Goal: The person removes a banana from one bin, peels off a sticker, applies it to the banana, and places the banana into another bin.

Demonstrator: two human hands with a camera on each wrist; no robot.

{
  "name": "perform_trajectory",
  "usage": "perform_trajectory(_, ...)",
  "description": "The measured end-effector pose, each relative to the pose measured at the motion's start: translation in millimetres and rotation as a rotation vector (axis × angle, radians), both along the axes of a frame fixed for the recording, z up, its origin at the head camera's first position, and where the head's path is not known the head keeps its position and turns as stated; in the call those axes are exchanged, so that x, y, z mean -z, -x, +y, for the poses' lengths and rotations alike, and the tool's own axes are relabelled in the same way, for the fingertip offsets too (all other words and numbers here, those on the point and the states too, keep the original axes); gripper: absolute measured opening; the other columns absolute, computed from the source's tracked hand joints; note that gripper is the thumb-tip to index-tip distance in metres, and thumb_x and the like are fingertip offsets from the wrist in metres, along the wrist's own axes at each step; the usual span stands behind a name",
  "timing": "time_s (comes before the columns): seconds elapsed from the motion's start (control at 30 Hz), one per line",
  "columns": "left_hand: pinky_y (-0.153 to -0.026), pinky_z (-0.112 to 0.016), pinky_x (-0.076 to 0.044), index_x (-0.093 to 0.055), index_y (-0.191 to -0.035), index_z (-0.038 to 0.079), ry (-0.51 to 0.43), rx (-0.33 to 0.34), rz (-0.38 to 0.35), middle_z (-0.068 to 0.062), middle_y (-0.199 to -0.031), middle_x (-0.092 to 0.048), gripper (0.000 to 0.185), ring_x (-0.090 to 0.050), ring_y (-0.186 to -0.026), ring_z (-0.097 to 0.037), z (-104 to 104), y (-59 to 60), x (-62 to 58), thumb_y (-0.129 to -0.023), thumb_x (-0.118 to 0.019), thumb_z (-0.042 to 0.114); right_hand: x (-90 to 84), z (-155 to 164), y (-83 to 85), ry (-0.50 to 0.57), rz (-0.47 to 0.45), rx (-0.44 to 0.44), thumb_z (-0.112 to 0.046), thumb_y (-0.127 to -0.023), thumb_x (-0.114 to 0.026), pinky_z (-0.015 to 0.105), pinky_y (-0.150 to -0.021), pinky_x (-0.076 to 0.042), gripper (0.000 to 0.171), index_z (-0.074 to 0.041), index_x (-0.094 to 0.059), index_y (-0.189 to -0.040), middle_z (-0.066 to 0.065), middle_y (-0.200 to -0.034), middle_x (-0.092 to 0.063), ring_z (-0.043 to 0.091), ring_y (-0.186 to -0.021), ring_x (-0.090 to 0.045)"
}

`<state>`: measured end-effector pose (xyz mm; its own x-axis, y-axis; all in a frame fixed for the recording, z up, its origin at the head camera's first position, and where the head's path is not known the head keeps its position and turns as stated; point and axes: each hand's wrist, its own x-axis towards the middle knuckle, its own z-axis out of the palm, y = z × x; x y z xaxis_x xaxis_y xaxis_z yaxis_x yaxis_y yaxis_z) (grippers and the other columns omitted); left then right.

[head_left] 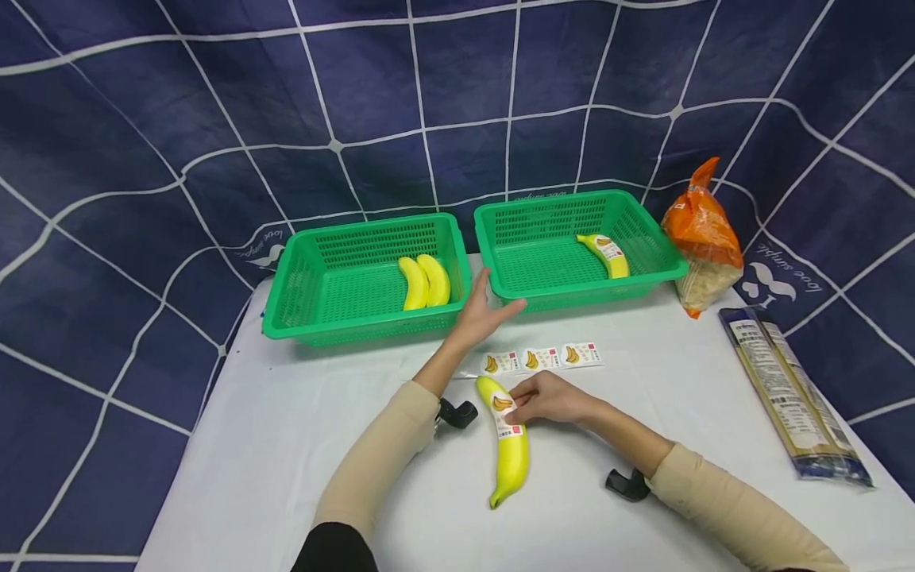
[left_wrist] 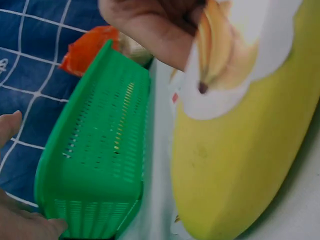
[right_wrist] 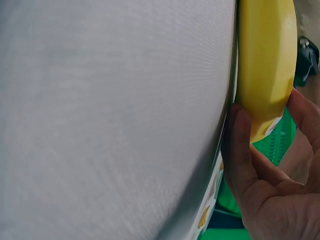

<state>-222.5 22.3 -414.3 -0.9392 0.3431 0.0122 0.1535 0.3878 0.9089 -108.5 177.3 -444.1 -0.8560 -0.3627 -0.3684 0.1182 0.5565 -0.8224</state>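
Note:
A yellow banana [head_left: 509,445] lies on the white table [head_left: 286,445] with a sticker [head_left: 503,409] on its upper part. My right hand [head_left: 520,407] pinches it at the sticker; the right wrist view shows the thumb [right_wrist: 240,150] and a finger on either side of the banana [right_wrist: 265,60]. My left hand [head_left: 500,298] is open, its straight fingers at the front left corner of the right green basket [head_left: 500,208], which holds one stickered banana [head_left: 608,254]. The left green basket [head_left: 286,318] holds two plain bananas [head_left: 424,282]. A strip of three stickers [head_left: 541,357] lies behind the right hand.
An orange snack bag [head_left: 704,238] stands right of the baskets. A long noodle packet [head_left: 786,389] lies near the table's right edge. A dark blue gridded cloth [head_left: 143,159] hangs behind and around the table.

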Motion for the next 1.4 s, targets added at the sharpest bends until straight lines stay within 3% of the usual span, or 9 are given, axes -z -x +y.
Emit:
perform_trajectory(0.3,-0.122,-0.053,-0.013,0.005,-0.158,0.015,-0.024,-0.060,0.047,0.003,-0.164,0.016,0.111,0.004,-0.153,-0.024,16.6,17.6,7.7,-0.084,-0.071,0.048,0.2,1.7,0.4,0.074,-0.027,-0.013,-0.020,-0.075,-0.082,0.023,-0.072,-0.050,0.042,0.002,-0.072,-0.110,0.004,-0.089,-0.073,0.011,-0.078,-0.059)
perform_trajectory(0.73,-0.122,-0.048,-0.018,-0.001,-0.158,0.011,-0.112,-0.151,0.109,0.002,-0.166,0.011,0.109,-0.004,-0.153,-0.026,28.0,33.1,24.5,-0.083,-0.073,0.046,5.3,0.3,-1.5,0.087,-0.017,-0.004,-0.021,-0.076,-0.082,0.021,-0.073,-0.051,0.043,0.004,-0.071,-0.110,0.007,-0.091,-0.074,0.009,-0.079,-0.060)
perform_trajectory(1.07,-0.122,-0.052,-0.018,0.004,-0.158,0.013,-0.061,-0.108,0.126,0.006,-0.164,0.017,0.110,-0.002,-0.153,-0.027,27.6,34.9,29.9,-0.085,-0.068,0.052,5.6,3.3,-1.1,0.065,-0.033,0.021,-0.020,-0.075,-0.083,0.024,-0.074,-0.050,0.043,0.004,-0.072,-0.109,0.004,-0.089,-0.074,0.011,-0.080,-0.059)
perform_trajectory(1.4,-0.122,-0.050,-0.020,0.003,-0.157,0.010,0.019,-0.119,0.157,0.003,-0.164,0.018,0.108,-0.003,-0.153,-0.028,29.7,33.8,30.2,-0.086,-0.066,0.053,-5.9,17.3,1.7,0.044,-0.001,0.041,-0.023,-0.074,-0.083,0.026,-0.078,-0.052,0.048,0.003,-0.070,-0.113,0.006,-0.098,-0.073,0.014,-0.087,-0.061)
